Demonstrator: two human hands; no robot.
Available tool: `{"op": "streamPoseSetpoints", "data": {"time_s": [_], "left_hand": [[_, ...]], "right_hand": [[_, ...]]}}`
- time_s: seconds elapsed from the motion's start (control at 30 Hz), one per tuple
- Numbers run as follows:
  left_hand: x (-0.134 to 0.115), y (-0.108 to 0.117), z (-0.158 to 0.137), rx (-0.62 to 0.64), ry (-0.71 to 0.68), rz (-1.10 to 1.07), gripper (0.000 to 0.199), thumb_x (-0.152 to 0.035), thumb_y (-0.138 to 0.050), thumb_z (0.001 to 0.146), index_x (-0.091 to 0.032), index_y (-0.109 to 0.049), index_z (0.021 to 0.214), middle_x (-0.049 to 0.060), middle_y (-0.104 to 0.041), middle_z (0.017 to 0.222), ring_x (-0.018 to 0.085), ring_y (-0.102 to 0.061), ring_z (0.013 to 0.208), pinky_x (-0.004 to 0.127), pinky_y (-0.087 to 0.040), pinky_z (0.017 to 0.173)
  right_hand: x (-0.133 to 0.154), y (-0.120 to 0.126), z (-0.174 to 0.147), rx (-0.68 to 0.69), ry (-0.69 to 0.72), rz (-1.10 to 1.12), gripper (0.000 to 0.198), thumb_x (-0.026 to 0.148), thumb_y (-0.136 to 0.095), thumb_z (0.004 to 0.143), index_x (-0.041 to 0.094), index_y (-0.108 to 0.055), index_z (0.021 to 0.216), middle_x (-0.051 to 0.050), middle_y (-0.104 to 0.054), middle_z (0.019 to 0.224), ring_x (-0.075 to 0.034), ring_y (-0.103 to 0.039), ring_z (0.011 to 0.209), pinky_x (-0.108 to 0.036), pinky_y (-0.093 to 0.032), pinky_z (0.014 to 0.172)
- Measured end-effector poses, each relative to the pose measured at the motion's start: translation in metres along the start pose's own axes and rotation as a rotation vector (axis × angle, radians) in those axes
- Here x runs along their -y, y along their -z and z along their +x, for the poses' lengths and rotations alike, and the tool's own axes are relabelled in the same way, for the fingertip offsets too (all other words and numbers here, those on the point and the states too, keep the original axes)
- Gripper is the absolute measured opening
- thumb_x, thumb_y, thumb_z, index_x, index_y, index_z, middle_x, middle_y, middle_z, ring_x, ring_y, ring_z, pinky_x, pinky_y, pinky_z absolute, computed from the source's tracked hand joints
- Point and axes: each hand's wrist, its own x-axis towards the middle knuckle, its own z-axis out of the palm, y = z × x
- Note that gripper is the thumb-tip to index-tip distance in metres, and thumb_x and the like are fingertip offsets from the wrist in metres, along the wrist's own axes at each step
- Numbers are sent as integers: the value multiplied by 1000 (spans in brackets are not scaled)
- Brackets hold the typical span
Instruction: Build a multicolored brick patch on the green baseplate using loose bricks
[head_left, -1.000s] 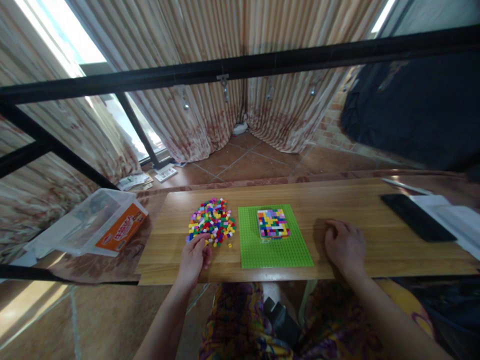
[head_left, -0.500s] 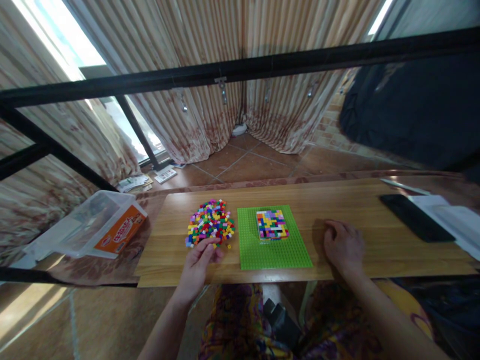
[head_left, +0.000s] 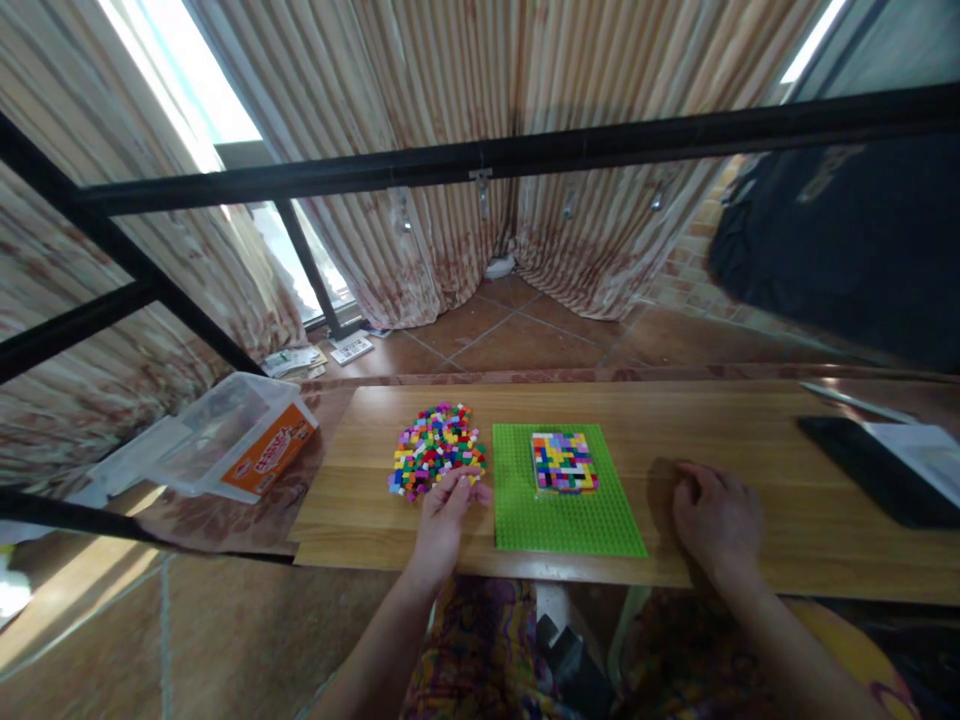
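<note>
Down at the lap: purple-and-yellow patterned clothing (head_left: 491,650), with a dark object (head_left: 574,665) whose shape is unclear.
Right hand (head_left: 716,520): rests on the tabletop to the right of the green plate, apart from it, fingers loosely curled; its underside is hidden, so I cannot tell whether it holds anything.
Left hand (head_left: 448,502): at the near edge of the brick pile, thumb and forefinger drawn close together; too small to tell whether a brick is pinched there.
Green plate (head_left: 566,530): studded, flat on the wood between the two hands.
Brick block (head_left: 564,462): many-coloured, low and nearly square, on the plate's upper middle.
Brick pile (head_left: 435,445): loose small bricks in mixed colours, heaped left of the plate.
Wooden tabletop (head_left: 720,425): bears all these, plus a black flat object (head_left: 877,470) and white sheets (head_left: 919,450) at right.
Clear bin (head_left: 199,425): past the tabletop's left end, with an orange label (head_left: 276,447).
Black rail (head_left: 555,153): crosses above, with clips.
Farthest back: tiled floor (head_left: 495,340) and striped curtains (head_left: 450,90).
</note>
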Motion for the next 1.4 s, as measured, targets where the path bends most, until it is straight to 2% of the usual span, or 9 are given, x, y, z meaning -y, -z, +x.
{"op": "streamPoseSetpoints", "data": {"time_s": [0.27, 0.43, 0.5, 0.6, 0.7, 0.93, 1.1, 1.27, 1.4], "left_hand": [[-17, 15, 9, -41, -29, 69, 33, -43, -66, 79, -15, -69, 98, 4, -70, 77, 15, -63, 74, 30, -49, 78], [-29, 29, -3, -50, -44, 156, 38, -46, -67, 77, -14, -70, 99, 3, -69, 73, 12, -57, 62, 25, -46, 62], [-31, 41, -6, -148, -32, 159, 39, -46, -69, 74, -14, -69, 95, 3, -68, 70, 10, -52, 56, 22, -41, 56], [-34, 61, -5, -385, 6, 115, 39, -46, -73, 67, -14, -67, 88, 0, -66, 65, 8, -48, 52, 19, -35, 50], [-35, 69, -4, -473, 45, 81, 42, -46, -75, 62, -14, -65, 88, -2, -65, 63, 7, -47, 49, 19, -34, 49], [-28, 49, 4, -413, 54, 130, 40, -50, -71, 66, -15, -63, 81, 1, -66, 66, 12, -59, 58, 24, -46, 58], [-29, 42, 11, -349, 30, 80, 42, -50, -73, 66, -15, -65, 87, 0, -67, 68, 12, -61, 63, 25, -49, 65], [-36, 37, 0, -229, 42, 59, 42, -48, -74, 68, -14, -68, 92, 3, -70, 75, 14, -64, 71, 28, -51, 75], [-32, 28, -11, -64, 144, 70, 39, -46, -74, 70, -14, -70, 93, 4, -71, 75, 14, -64, 71, 28, -51, 73]], "right_hand": [[1, 1, 0, 1, 5, -5, 32, 25, -41, 85, 15, -68, 101, -14, -68, 102, -26, -58, 91, -39, -41, 81], [2, 2, 0, -21, -3, -27, 32, 25, -42, 85, 15, -69, 100, -13, -69, 100, -26, -59, 91, -38, -42, 82], [2, 2, 0, -23, 2, -30, 32, 25, -42, 85, 15, -69, 100, -13, -69, 99, -26, -58, 90, -38, -42, 81], [2, 2, 0, -21, 17, -17, 32, 25, -42, 85, 15, -69, 99, -13, -69, 98, -26, -58, 90, -38, -42, 82], [1, 1, 0, -11, 3, -16, 32, 25, -42, 85, 15, -69, 99, -13, -69, 100, -27, -58, 90, -39, -42, 81], [0, 1, 0, -3, -7, 2, 32, 24, -43, 84, 15, -69, 99, -14, -68, 101, -27, -58, 91, -40, -42, 81], [-1, 0, -1, 4, -21, -13, 32, 25, -43, 84, 15, -69, 100, -14, -68, 102, -27, -57, 88, -40, -42, 77], [-1, 1, 0, 15, -8, 6, 32, 25, -43, 84, 15, -68, 101, -15, -67, 98, -27, -57, 89, -41, -42, 78], [1, 2, 1, -6, -4, 3, 31, 24, -43, 84, 16, -69, 99, -14, -68, 99, -27, -58, 90, -41, -43, 81]]}}
